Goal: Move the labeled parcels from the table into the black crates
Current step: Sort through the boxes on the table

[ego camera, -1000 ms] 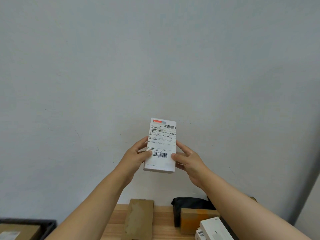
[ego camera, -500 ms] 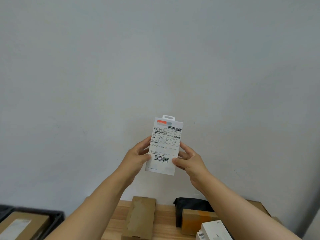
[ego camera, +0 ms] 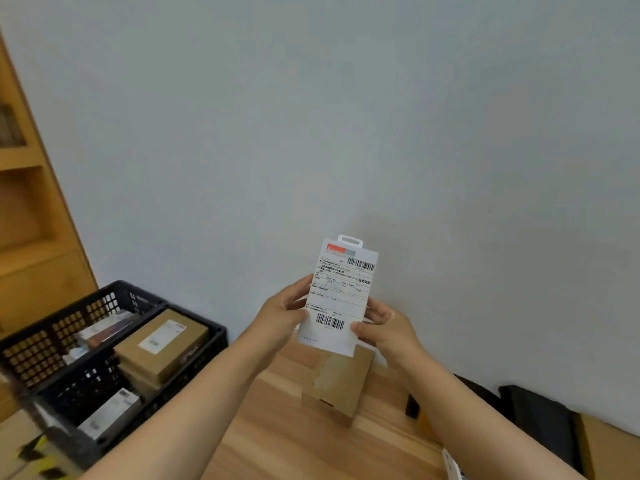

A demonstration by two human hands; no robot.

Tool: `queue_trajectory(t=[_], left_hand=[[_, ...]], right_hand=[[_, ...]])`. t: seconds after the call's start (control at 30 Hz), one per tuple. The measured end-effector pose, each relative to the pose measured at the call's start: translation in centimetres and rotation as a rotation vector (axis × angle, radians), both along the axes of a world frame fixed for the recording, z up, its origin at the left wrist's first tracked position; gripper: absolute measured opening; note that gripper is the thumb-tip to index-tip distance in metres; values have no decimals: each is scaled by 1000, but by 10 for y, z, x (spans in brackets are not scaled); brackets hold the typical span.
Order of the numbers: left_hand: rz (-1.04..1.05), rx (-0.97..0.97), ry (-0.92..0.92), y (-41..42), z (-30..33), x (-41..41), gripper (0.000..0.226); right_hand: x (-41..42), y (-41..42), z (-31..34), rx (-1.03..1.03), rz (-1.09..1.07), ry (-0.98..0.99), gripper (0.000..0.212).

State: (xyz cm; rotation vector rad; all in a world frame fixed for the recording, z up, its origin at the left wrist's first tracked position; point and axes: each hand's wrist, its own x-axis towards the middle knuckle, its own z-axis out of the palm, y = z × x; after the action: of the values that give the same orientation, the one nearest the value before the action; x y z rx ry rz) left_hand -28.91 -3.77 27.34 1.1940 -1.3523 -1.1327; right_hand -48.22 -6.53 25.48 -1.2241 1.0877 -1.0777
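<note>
A flat white parcel (ego camera: 341, 292) with a shipping label and barcodes is held upright in front of the wall, above the wooden table (ego camera: 287, 441). My left hand (ego camera: 282, 315) grips its left edge and my right hand (ego camera: 382, 327) grips its right edge, thumbs on the label. A black crate (ego camera: 173, 382) stands at the lower left, holding several labelled brown and white boxes. A second black crate (ego camera: 52, 327) sits behind it with more parcels inside.
A brown cardboard box (ego camera: 341, 386) lies on the table just below the held parcel. A black object (ego camera: 540, 414) and another brown box (ego camera: 609, 445) sit at the right by the wall. A wooden shelf unit (ego camera: 31, 216) rises at the far left.
The view has swung left and down, bringing the black crates and shelf into sight. The parcel stays gripped in both hands, now tilted slightly to the right.
</note>
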Motion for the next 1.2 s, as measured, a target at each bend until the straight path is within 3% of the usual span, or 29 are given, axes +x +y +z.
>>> queue_trajectory(t=[0.27,0.5,0.67,0.87,1.2], left_hand=[[150,67,24,36,-21,85,75],[215,107,56,71,-40,207,76],[294,153,68,99,-59,321,71],[394,255,86,120,-98,444,72],[410,407,102,101,-149,548,55]], right_hand=[[90,12,-22,84,159,15,43],[218,28,-34,156,238,13,30],[343,45,-54,195,287,45,44],[471,64,-93,305,295,40,44],[580,45,-145,424,299,101,42]])
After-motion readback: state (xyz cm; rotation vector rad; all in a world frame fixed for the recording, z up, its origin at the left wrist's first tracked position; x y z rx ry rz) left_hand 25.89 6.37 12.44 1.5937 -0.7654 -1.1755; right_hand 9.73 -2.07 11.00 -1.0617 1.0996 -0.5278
